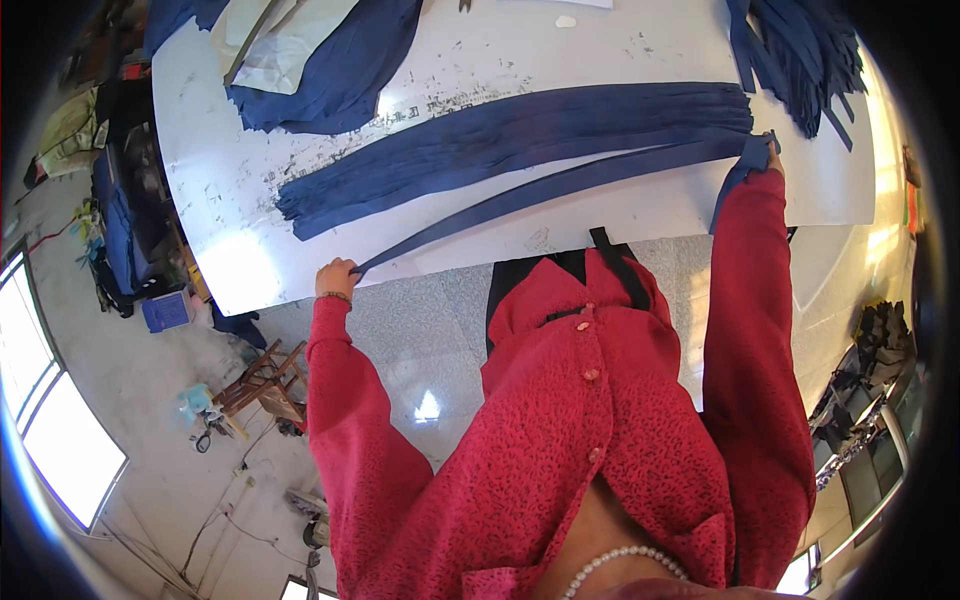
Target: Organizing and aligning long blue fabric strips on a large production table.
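Observation:
A long navy fabric strip [520, 190] stretches between my two hands along the near side of a white table [470, 250]. My left hand [337, 278] pinches its left end at the table's front edge. At the other end my right hand [775, 155] grips the strip, with a wider fold of navy cloth hanging down beside my sleeve. My right fingers are partly hidden by that cloth. Just beyond the strip lies a thick stack of navy fabric strips [500, 135], its ends frayed and uneven.
A pile of navy cloth pieces [340, 95] with pale paper [290, 50] on it lies at the far left. More loose navy strips [800, 55] hang together at the far right. A wooden stool [262, 380] stands on the floor at left, near a blue box [168, 311].

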`<action>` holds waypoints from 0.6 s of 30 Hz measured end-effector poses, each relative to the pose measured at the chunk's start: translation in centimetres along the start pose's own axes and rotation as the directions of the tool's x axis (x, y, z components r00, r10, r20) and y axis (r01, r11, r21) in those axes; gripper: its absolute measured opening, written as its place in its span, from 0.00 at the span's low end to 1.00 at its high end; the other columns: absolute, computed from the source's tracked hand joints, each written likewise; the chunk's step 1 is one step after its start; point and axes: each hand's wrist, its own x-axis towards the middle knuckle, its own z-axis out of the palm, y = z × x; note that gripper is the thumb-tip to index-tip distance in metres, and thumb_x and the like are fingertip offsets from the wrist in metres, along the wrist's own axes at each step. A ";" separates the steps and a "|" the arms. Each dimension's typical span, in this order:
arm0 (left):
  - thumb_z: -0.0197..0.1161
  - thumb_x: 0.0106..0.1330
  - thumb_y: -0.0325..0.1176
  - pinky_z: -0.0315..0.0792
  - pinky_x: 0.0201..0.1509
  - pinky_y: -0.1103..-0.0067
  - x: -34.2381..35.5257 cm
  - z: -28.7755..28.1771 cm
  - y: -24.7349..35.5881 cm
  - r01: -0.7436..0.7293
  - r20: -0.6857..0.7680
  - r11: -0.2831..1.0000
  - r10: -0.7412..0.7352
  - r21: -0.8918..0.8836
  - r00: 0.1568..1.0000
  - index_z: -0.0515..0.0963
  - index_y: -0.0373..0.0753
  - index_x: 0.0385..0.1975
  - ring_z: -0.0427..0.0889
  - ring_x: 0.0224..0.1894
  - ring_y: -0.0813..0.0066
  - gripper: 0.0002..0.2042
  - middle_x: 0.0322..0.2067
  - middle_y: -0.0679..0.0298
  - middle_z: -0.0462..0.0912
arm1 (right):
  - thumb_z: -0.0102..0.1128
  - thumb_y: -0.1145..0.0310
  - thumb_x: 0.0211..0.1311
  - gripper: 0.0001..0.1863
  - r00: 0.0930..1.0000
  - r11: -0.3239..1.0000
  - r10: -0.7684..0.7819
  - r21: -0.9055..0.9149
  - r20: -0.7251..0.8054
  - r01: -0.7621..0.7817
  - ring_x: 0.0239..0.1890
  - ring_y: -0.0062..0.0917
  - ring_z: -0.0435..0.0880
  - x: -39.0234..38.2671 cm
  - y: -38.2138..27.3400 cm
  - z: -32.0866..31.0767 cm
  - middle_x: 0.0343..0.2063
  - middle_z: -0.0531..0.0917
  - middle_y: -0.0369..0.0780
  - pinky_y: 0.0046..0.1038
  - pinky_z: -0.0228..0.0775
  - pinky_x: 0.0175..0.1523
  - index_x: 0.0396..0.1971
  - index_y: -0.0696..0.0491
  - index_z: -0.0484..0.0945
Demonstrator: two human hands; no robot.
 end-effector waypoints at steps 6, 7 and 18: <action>0.59 0.53 0.33 0.71 0.38 0.71 5.5 0.3 -2.1 0.103 -0.148 0.993 -0.094 0.056 0.985 0.78 0.45 0.29 0.78 0.34 0.63 0.05 0.32 0.61 0.76 | 0.53 0.52 0.58 0.22 0.985 0.992 0.097 -0.070 -0.145 -0.108 0.33 0.28 0.80 0.6 0.6 1.7 0.37 0.80 0.38 0.28 0.72 0.39 0.47 0.50 0.74; 0.59 0.53 0.32 0.71 0.39 0.72 6.4 1.0 -2.4 0.154 -0.169 0.987 -0.143 0.051 0.975 0.78 0.45 0.30 0.78 0.34 0.63 0.05 0.32 0.61 0.76 | 0.55 0.52 0.57 0.22 0.962 0.982 0.132 -0.102 -0.241 -0.160 0.34 0.26 0.79 0.0 0.9 2.9 0.38 0.80 0.37 0.27 0.71 0.41 0.46 0.51 0.75; 0.49 0.56 0.28 0.66 0.48 0.71 12.1 0.3 -2.0 0.244 -0.145 0.968 -0.234 0.060 0.961 0.78 0.47 0.35 0.76 0.43 0.65 0.11 0.36 0.62 0.77 | 0.63 0.48 0.47 0.22 0.967 0.717 -0.199 -0.696 -0.161 0.032 0.34 0.21 0.78 1.1 3.8 0.2 0.36 0.82 0.36 0.24 0.66 0.47 0.33 0.52 0.83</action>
